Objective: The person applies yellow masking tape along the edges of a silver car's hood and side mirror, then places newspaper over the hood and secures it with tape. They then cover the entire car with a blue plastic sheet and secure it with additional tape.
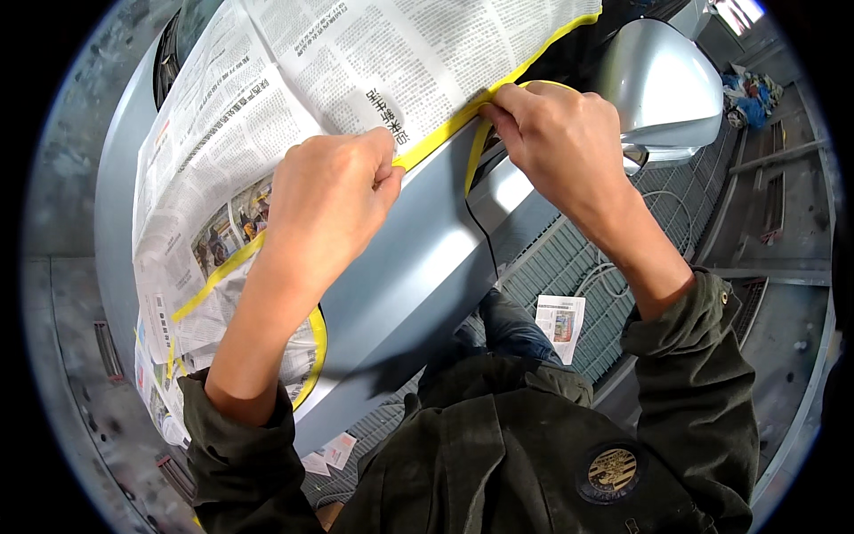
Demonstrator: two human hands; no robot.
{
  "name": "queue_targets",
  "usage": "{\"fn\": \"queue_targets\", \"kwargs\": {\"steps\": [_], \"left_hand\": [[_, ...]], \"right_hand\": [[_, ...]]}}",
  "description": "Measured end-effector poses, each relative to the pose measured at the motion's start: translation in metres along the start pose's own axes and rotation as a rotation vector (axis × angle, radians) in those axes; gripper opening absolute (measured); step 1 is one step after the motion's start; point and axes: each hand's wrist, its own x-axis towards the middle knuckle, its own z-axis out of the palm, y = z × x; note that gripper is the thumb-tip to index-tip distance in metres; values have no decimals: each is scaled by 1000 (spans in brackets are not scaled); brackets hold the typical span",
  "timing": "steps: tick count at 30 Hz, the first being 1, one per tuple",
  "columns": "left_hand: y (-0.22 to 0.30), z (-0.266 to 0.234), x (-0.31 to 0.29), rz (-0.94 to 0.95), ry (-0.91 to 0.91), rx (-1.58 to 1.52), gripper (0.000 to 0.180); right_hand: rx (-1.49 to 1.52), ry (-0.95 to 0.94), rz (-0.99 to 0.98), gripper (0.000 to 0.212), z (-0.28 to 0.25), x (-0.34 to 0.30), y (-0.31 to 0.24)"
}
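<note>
Sheets of newspaper [338,53] lie over a silver-blue car, edged with yellow masking tape [438,139] along the lower side. My left hand [334,182] is closed, with thumb and curled forefinger at the tape edge. Further right and farther off, my right hand [565,133] pinches the tape between thumb and forefinger near the side mirror [663,89]. A loop of tape shows around that hand, and a strip hangs down beside the door gap. Below the tape the bare fender [391,240] shows. My fingertips are partly hidden by my knuckles.
Taped newspaper also covers the wheel area [307,360] at the left, behind my left forearm. A newspaper piece [560,325] lies on the floor grating [556,258], where a pale hose is coiled. A colourful heap [754,96] lies at the far right.
</note>
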Motion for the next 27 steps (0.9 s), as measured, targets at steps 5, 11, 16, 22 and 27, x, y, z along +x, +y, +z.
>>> {"fn": "queue_targets", "kwargs": {"steps": [5,11,16,22,27], "left_hand": [[-3,6,0,57,98,13,21],[-3,7,0,60,102,16,21],[6,5,1,-10,41,23,15],[6,10,-1,-10,72,43,16],[9,16,0,-7,119,51,17]], "right_hand": [[-7,-21,3,17,1,-2,-1],[-25,-41,8,17,-1,-1,-2],[-16,-13,-4,17,0,-2,-2],[15,30,3,20,4,-7,-3],[10,32,10,21,6,-7,-3]]}}
